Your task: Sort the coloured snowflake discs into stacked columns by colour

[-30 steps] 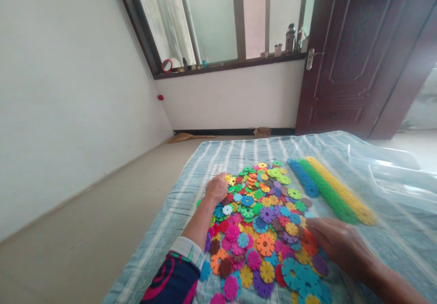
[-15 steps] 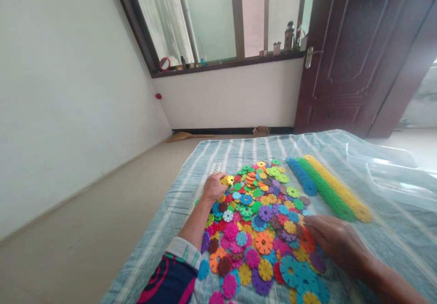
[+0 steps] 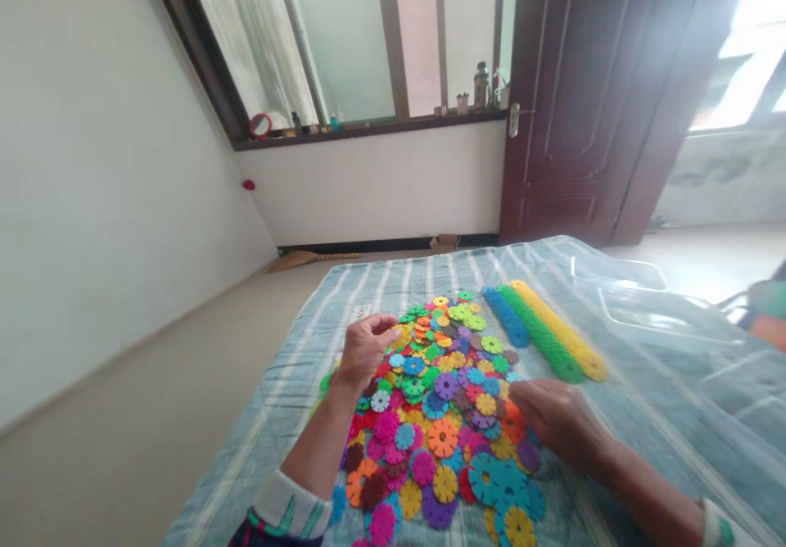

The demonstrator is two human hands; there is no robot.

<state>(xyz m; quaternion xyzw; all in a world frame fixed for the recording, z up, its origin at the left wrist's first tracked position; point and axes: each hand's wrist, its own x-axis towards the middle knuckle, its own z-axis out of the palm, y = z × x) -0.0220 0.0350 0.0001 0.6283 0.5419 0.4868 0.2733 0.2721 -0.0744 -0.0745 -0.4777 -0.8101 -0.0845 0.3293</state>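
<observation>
Many notched plastic discs in mixed colours lie in a loose pile (image 3: 443, 437) on a blue striped cloth. My left hand (image 3: 365, 349) is above the pile's far left side, thumb and fingers pinching a yellow notched disc (image 3: 403, 336). At the right edge of the pile is my right hand (image 3: 556, 418), its fingers pressed together and pointing left, close to an orange disc (image 3: 513, 422). What those fingertips hold, if anything, is hidden. Beyond the right hand lie a blue row (image 3: 504, 318), a green row (image 3: 540, 334) and a yellow row (image 3: 558, 330) of overlapping discs.
Clear plastic containers (image 3: 669, 315) rest on the striped cloth (image 3: 276, 416) to the right. Behind the covered surface are a broom (image 3: 300, 259) on the floor, a small cardboard box (image 3: 444, 241) and a dark red door (image 3: 565, 121).
My left hand has lifted slightly off the pile, with a yellow disc now showing in its fingers. My right hand stays by the pile's right edge. The view has turned right.
</observation>
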